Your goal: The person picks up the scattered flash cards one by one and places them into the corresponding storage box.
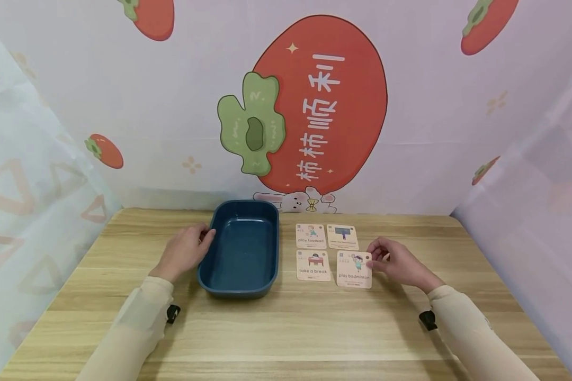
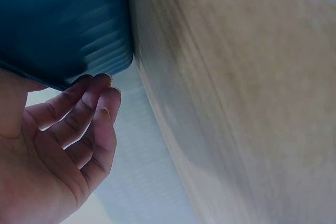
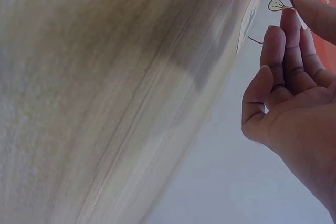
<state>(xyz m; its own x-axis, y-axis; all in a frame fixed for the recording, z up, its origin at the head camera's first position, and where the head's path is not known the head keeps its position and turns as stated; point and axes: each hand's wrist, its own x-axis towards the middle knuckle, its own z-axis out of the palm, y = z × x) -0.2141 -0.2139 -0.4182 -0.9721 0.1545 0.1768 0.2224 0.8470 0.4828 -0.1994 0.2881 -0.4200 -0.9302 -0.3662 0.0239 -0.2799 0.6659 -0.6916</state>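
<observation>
Toward the tabletop's (image 1: pixel 314 333) back edge, our left hand (image 1: pixel 183 251) pinches a blue tray (image 1: pixel 245 251) and our right hand (image 1: pixel 396 262) pinches a badminton card (image 1: pixel 354 269) between thumb and fingers.

Head view: bright, evenly lit; soft shadows lie beside the cream fabric sleeves (image 1: pixel 128 328), towards the near edge of the pale wood-grain table (image 1: pixel 314 338). Mild glare at the far end of the glossy dark-blue rectangular tray (image 1: pixel 243 262). On the square pale-pink cards (image 1: pixel 313 276), large print legible, fine print unreadable. Wrist views: dimmer, hazy, table grain blurred.
</observation>
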